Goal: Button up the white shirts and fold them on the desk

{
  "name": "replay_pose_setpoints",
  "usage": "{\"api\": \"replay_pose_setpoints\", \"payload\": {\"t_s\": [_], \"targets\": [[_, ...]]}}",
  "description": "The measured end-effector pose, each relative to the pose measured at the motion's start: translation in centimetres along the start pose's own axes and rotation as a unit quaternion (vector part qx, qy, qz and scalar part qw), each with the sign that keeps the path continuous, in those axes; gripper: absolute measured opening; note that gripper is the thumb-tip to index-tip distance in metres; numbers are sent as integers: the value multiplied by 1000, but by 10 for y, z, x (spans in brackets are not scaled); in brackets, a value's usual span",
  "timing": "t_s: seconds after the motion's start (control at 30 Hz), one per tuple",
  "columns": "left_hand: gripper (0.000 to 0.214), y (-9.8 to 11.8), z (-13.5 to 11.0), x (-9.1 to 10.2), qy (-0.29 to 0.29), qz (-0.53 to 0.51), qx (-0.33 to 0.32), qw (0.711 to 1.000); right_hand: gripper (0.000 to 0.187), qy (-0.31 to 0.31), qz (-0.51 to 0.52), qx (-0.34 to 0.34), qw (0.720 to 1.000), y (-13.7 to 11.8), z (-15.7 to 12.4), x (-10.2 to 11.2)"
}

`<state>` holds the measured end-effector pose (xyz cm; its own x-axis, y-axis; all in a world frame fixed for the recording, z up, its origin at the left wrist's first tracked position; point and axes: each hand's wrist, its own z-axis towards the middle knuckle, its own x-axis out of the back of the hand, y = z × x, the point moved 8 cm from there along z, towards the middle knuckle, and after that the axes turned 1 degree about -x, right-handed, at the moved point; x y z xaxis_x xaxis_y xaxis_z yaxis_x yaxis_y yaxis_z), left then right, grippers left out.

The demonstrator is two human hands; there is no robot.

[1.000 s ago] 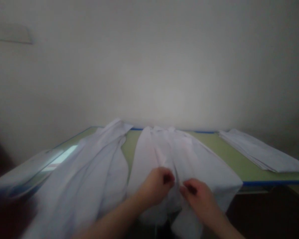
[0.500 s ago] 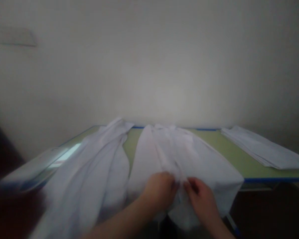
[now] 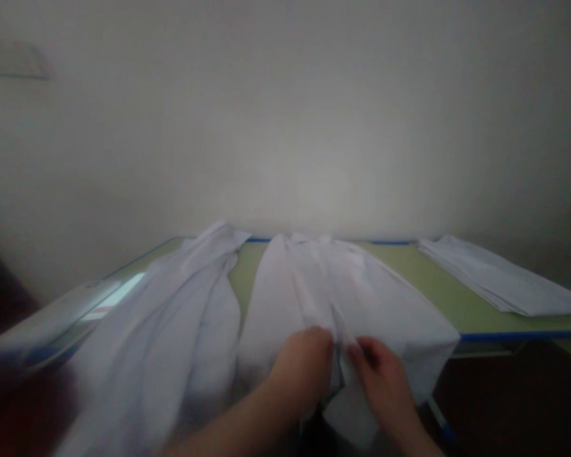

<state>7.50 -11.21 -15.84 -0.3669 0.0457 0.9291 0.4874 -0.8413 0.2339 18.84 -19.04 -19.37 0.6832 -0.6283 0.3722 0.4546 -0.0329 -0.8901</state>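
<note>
A white garment [image 3: 375, 295] lies spread over the table in front of me, its lower part hanging over the near edge. Both hands are on its front opening. My left hand [image 3: 309, 358] is closed on the left edge of the opening, fingertips hidden in the cloth. Just to the right, my right hand [image 3: 378, 368] pinches the other edge between thumb and fingers. A narrow gap in the fabric shows between the hands. Blur hides any buttons, and the garment's exact kind cannot be made out.
More white cloth [image 3: 171, 317] lies in loose folds on the left, draping over the near edge. A folded white stack [image 3: 499, 276] rests at the far right. The green table [image 3: 438, 308] has blue edging and meets a pale wall [image 3: 285, 120].
The view has shifted slightly, so the table and cloths appear a little further left and higher. The gap between the two edges at my hands looks wider; both hands stay on the garment.
</note>
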Motion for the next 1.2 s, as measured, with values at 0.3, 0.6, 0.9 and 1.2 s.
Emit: {"api": "replay_pose_setpoints", "payload": {"t_s": [0.3,0.6,0.9,1.2], "targets": [[20,-9,-9,7,49,-147,23,988,35,26,6,29,999,0,-8,-22],[21,-21,-10,-6,51,-287,63,955,35,29,-22,43,998,0,-10,-23],[19,-23,-11,-9,28,-347,49,936,29,10,-64,97,993,-14,-8,-22],[22,-34,-9,-24,47,-416,100,902,33,15,-71,82,994,-9,-11,-21]]}}
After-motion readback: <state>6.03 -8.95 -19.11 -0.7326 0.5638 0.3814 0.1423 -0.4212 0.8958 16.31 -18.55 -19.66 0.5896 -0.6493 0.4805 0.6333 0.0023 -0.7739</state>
